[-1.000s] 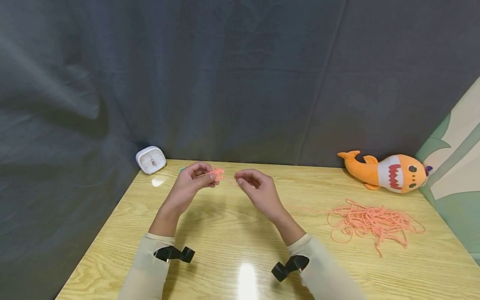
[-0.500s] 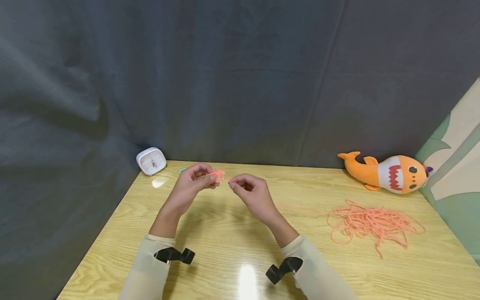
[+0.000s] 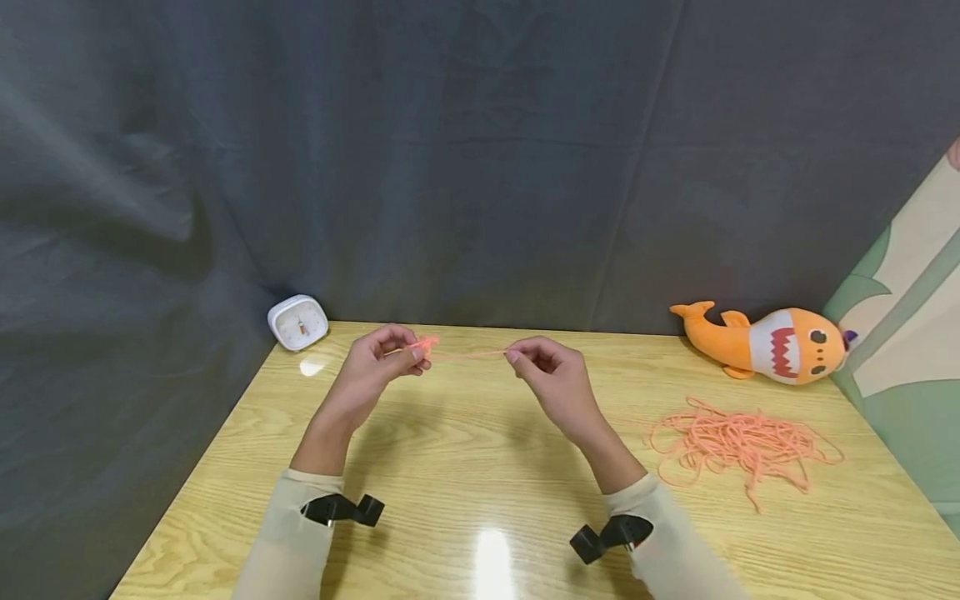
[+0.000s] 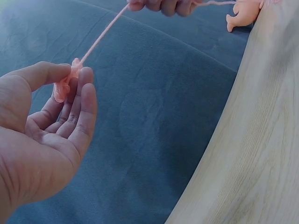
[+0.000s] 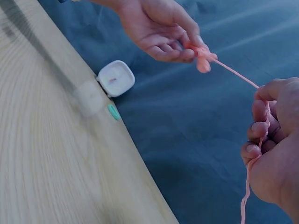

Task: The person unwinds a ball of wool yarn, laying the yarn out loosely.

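Observation:
My left hand point(image 3: 378, 367) pinches a small looped bunch of coral yarn point(image 4: 67, 84) between thumb and fingertips. A straight strand point(image 5: 236, 73) runs from that bunch across to my right hand point(image 3: 553, 379). There the thumb and index finger pinch the strand, and in the right wrist view it passes over the curled fingers and hangs below the palm. Both hands are raised above the wooden table, apart from each other. On the table to the right lies a loose tangled heap of the same yarn point(image 3: 750, 446).
An orange shark plush toy point(image 3: 765, 346) lies at the back right, behind the yarn heap. At the back left stands a white rounded-square clock point(image 3: 298, 323). A small green object point(image 5: 113, 112) lies near it. Dark cloth point(image 3: 465, 167) hangs behind the table point(image 3: 420, 517).
My right hand first came closer to the left one and pinched the strand, then drew away to the right. The strand between the hands is now longer and straight. My left hand stays nearly still.

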The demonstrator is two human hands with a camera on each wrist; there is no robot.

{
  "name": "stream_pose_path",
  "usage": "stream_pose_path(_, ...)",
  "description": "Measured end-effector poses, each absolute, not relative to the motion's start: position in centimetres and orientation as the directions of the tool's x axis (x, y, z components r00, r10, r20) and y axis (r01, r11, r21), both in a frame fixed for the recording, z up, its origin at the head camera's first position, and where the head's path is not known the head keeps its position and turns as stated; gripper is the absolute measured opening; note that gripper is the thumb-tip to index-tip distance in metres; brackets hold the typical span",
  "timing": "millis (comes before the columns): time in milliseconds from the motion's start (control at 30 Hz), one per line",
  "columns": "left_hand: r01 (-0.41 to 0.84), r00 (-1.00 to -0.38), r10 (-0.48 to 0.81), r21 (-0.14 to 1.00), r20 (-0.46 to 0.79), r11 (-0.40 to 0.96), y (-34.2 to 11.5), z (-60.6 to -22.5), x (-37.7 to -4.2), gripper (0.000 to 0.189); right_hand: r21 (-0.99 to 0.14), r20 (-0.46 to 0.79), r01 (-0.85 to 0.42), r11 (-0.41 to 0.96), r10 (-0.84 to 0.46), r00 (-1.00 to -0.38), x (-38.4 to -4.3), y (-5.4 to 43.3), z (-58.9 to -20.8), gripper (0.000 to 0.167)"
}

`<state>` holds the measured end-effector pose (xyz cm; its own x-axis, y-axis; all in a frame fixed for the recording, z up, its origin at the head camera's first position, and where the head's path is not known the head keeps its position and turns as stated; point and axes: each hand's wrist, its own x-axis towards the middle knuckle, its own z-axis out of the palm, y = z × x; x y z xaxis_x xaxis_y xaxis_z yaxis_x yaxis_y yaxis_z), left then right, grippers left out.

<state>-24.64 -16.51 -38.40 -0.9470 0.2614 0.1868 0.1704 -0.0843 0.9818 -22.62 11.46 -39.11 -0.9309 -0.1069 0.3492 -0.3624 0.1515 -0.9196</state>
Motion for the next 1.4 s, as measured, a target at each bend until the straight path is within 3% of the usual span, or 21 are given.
stream_pose_path(633,0.177,-0.949,0.255,0.982,0.188,-0.064,-16.8,-38.4,-24.7,0.008,-0.901,0.384,-0.371,0.226,0.016,-0.923,-22.0,17.5,-38.1,0.025)
stream_pose_path(1067,0.172,-0.952,0.249,0.984,0.176,-0.039,-16.8,-38.4,-24.7,0.010,-0.896,0.393,-0.361,0.258,0.086,-0.915,-21.0,20.7,-37.4,0.019)
stream_pose_path(1400,0.175,-0.948,0.265,0.984,0.178,-0.036,-17.1,-38.3,-24.7,0.021,-0.917,0.392,-0.375,0.139,0.121,-0.912,-20.5,22.5,-37.2,0.014)
